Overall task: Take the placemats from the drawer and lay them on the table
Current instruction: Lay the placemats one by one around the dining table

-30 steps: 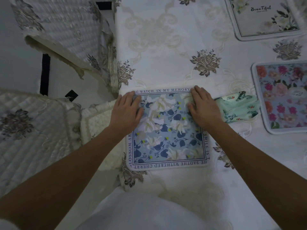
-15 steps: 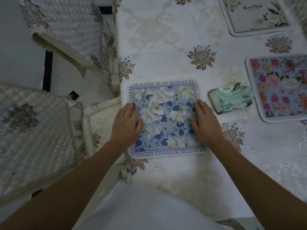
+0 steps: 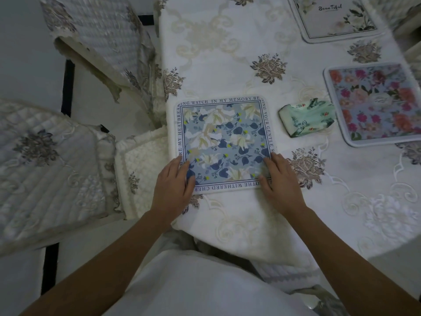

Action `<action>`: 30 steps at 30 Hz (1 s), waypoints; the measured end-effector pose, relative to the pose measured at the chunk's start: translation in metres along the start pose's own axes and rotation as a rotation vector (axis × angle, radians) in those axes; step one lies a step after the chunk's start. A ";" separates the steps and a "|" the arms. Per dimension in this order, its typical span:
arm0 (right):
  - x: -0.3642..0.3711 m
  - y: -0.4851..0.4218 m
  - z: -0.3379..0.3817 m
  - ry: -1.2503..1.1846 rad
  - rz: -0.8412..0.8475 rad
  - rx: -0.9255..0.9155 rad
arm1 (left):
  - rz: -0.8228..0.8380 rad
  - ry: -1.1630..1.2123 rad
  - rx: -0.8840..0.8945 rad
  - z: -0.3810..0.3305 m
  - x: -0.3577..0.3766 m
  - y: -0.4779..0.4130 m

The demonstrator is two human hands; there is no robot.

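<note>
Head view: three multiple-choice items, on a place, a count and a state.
1. Where does the mint-green floral packet lie? A on the blue-and-white floral square placemat; B between that placemat and the pink-flowered placemat; C beyond both placemats.
2. How many placemats lie on the white embroidered tablecloth? A one; B two; C three.
3. How do the left hand and right hand lie? A flat on the blue placemat's near corners; B as fists; C lifting it.
Key: B, it sits in the gap; C, a white lettered placemat lies farther off; A, fingers straight.
</note>
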State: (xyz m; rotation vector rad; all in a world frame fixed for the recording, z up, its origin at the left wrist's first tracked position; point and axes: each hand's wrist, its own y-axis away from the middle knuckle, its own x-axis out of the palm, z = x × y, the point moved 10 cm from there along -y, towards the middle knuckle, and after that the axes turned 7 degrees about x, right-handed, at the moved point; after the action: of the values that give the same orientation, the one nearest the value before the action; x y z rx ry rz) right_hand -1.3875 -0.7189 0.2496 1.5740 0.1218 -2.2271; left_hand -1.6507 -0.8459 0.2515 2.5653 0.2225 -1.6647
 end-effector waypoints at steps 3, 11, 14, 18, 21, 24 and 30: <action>0.007 0.005 0.026 0.017 0.022 -0.057 | -0.020 -0.033 0.052 -0.010 -0.003 0.003; 0.053 0.056 0.104 0.030 0.116 -0.327 | 0.112 -0.084 0.234 -0.069 0.026 0.031; 0.054 0.066 0.091 0.023 0.094 -0.302 | 0.101 -0.111 0.245 -0.065 0.028 0.044; 0.038 0.071 0.058 0.031 0.054 -0.194 | 0.065 -0.126 0.271 -0.054 0.021 0.059; 0.030 0.072 0.045 0.039 0.034 -0.132 | 0.053 -0.137 0.253 -0.055 0.016 0.061; 0.032 0.072 0.066 -0.004 0.037 -0.180 | 0.057 -0.142 0.240 -0.068 0.019 0.050; 0.046 0.071 0.087 -0.025 0.071 -0.234 | 0.057 -0.154 0.240 -0.086 0.029 0.035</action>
State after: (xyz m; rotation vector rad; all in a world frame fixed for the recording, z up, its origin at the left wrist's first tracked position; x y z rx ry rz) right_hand -1.4502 -0.8221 0.2498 1.4035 0.3028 -2.0920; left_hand -1.5556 -0.8659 0.2597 2.5578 -0.0638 -1.9642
